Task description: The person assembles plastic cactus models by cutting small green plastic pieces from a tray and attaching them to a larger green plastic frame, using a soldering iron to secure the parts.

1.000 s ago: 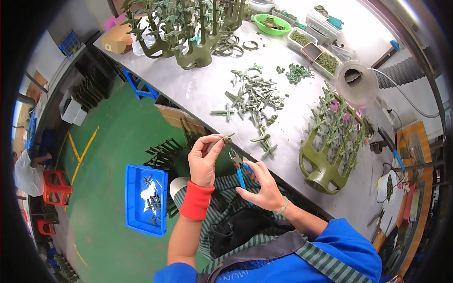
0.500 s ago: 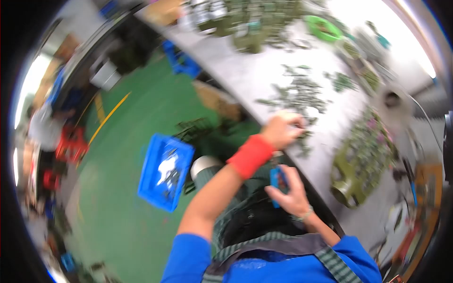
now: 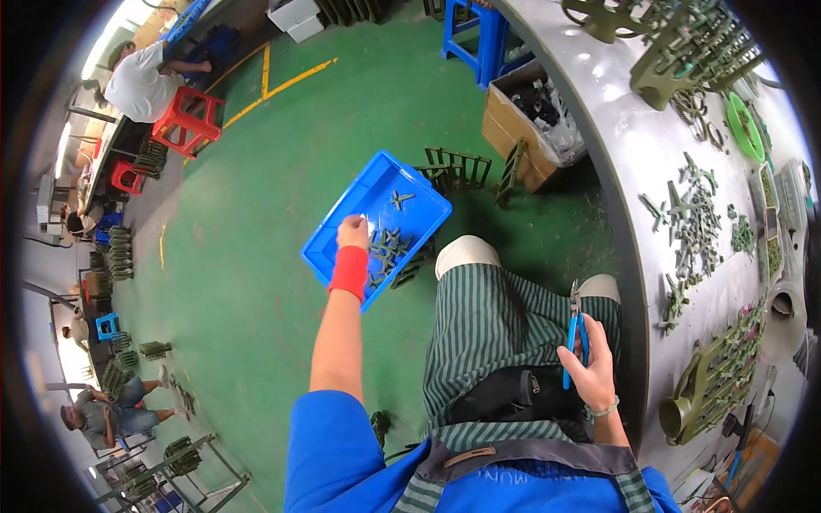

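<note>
My left hand point(image 3: 353, 232), red band at the wrist, hangs over the left side of a blue plastic bin point(image 3: 344, 224). Its fingers are drawn together; whatever they hold is too small or hidden to name. Inside the bin lie several small dark-green cross-shaped parts point(image 3: 389, 248), with one part point(image 3: 401, 200) apart from the rest. Above my lap, my right hand point(image 3: 590, 363) grips blue-handled cutting pliers point(image 3: 572, 342), jaws pointing away from me. Similar green parts point(image 3: 694, 224) are heaped on the table point(image 3: 643, 184) to the right.
Under the table stands a cardboard box point(image 3: 513, 128) with plastic bags. Green frames point(image 3: 457, 168) lie on the floor beyond the bin. A ribbed green piece point(image 3: 714, 385) and a bright green dish point(image 3: 746, 126) are on the table. People sit at the far left near red stools point(image 3: 188, 120).
My left hand has swung from the table parts across to the blue bin on the left. The view has turned left. My right hand still holds the pliers.
</note>
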A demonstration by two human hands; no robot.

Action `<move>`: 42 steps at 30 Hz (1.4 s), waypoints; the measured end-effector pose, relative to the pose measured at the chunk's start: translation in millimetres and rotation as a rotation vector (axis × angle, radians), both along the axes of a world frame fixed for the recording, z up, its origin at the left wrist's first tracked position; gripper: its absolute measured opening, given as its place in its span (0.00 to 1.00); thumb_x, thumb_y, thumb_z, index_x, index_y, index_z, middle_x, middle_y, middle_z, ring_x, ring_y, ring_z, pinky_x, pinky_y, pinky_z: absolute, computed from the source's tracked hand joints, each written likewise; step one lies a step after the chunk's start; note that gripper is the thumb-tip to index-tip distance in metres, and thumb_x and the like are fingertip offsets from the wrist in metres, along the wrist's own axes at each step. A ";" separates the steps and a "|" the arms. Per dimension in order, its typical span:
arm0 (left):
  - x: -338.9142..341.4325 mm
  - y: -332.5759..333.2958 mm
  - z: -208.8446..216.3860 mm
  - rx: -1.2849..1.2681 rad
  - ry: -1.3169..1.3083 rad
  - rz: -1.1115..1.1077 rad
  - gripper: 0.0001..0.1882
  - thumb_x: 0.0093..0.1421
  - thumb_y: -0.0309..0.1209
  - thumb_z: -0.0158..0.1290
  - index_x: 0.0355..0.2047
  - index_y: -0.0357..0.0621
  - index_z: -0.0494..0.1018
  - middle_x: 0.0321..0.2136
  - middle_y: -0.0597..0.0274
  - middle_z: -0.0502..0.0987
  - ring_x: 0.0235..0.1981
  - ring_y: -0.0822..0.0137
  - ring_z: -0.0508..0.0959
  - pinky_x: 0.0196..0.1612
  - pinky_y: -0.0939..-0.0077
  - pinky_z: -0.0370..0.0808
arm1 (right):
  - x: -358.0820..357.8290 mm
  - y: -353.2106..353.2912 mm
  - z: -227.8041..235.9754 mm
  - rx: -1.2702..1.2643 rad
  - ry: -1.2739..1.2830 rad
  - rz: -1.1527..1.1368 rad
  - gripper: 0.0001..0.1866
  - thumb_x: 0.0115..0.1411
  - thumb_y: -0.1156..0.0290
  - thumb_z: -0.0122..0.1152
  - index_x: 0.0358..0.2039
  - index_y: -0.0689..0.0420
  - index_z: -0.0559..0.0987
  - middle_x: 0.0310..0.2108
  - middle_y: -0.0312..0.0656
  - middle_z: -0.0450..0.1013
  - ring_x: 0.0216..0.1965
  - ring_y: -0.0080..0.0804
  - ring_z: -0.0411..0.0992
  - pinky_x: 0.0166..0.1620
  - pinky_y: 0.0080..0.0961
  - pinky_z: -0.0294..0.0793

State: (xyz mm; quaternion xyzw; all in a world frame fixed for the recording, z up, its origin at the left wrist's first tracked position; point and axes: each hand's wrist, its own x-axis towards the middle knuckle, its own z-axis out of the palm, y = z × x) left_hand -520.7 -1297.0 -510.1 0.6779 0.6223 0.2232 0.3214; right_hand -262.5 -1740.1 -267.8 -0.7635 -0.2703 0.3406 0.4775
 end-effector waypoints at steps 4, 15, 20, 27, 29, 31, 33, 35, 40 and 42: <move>-16.7 -2.4 -46.9 -0.215 0.345 -0.021 0.10 0.51 0.33 0.58 0.34 0.46 0.81 0.35 0.47 0.81 0.39 0.49 0.80 0.46 0.60 0.76 | -1.8 13.1 -5.0 -0.098 -0.016 -0.004 0.33 0.49 0.75 0.68 0.55 0.67 0.66 0.37 0.38 0.64 0.35 0.24 0.63 0.38 0.21 0.66; -42.5 -21.6 -95.8 -0.197 0.251 -0.135 0.12 0.44 0.28 0.63 0.31 0.44 0.76 0.32 0.45 0.78 0.35 0.42 0.78 0.41 0.57 0.77 | -10.8 46.8 0.9 -0.184 0.043 0.005 0.33 0.50 0.73 0.68 0.55 0.68 0.67 0.35 0.37 0.63 0.35 0.24 0.63 0.39 0.21 0.66; -52.6 -18.8 -55.1 -0.530 -0.648 0.378 0.11 0.55 0.23 0.61 0.39 0.33 0.75 0.30 0.63 0.77 0.27 0.73 0.76 0.30 0.78 0.73 | -11.5 47.3 -3.5 -0.151 0.064 0.058 0.32 0.50 0.73 0.68 0.55 0.67 0.67 0.35 0.37 0.63 0.34 0.23 0.62 0.38 0.20 0.66; 37.1 -80.9 90.0 -0.643 -1.031 0.132 0.11 0.58 0.21 0.58 0.41 0.39 0.72 0.31 0.66 0.76 0.31 0.75 0.75 0.35 0.79 0.74 | -7.2 31.8 -13.1 -0.080 0.098 0.045 0.31 0.51 0.71 0.70 0.54 0.67 0.68 0.36 0.37 0.64 0.33 0.22 0.63 0.37 0.19 0.67; 56.9 -96.3 111.9 -0.594 -1.058 -0.019 0.10 0.58 0.20 0.57 0.41 0.40 0.73 0.32 0.67 0.75 0.31 0.75 0.75 0.36 0.80 0.74 | -7.0 28.3 -12.1 -0.063 0.074 0.075 0.31 0.52 0.70 0.69 0.54 0.67 0.68 0.37 0.37 0.65 0.33 0.22 0.63 0.37 0.20 0.68; 76.4 -110.9 141.0 -0.351 -0.841 -0.225 0.09 0.59 0.19 0.56 0.40 0.39 0.73 0.34 0.67 0.75 0.33 0.76 0.76 0.38 0.82 0.74 | -7.5 26.6 -7.3 -0.059 0.096 0.070 0.32 0.52 0.69 0.70 0.54 0.66 0.68 0.37 0.37 0.65 0.32 0.22 0.63 0.37 0.19 0.68; 93.9 -124.5 161.2 -0.322 -0.816 -0.293 0.10 0.58 0.18 0.56 0.40 0.37 0.73 0.36 0.66 0.75 0.36 0.76 0.76 0.40 0.83 0.74 | -5.3 22.4 -4.8 -0.048 0.094 0.064 0.32 0.51 0.69 0.71 0.54 0.66 0.68 0.36 0.36 0.65 0.32 0.22 0.63 0.37 0.20 0.68; 110.9 -137.4 175.2 -0.238 -0.819 -0.412 0.10 0.58 0.17 0.56 0.41 0.37 0.72 0.37 0.64 0.75 0.37 0.75 0.76 0.41 0.82 0.74 | -2.8 16.4 -1.5 -0.041 0.095 0.037 0.32 0.51 0.69 0.71 0.54 0.65 0.68 0.36 0.36 0.65 0.32 0.22 0.63 0.37 0.20 0.68; 167.4 -170.3 203.4 -0.291 -0.970 -0.585 0.10 0.59 0.16 0.55 0.41 0.36 0.73 0.40 0.62 0.75 0.40 0.75 0.76 0.43 0.82 0.74 | 5.1 -1.2 -6.2 -0.026 0.006 0.000 0.33 0.52 0.63 0.71 0.54 0.65 0.68 0.36 0.38 0.65 0.33 0.23 0.64 0.37 0.21 0.69; 196.1 -190.1 228.1 -0.468 -0.991 -0.674 0.10 0.60 0.17 0.54 0.43 0.37 0.73 0.36 0.65 0.77 0.36 0.76 0.77 0.41 0.84 0.73 | 7.1 -0.5 -4.1 -0.064 0.038 0.003 0.35 0.53 0.59 0.71 0.55 0.65 0.69 0.37 0.38 0.66 0.33 0.23 0.65 0.37 0.21 0.69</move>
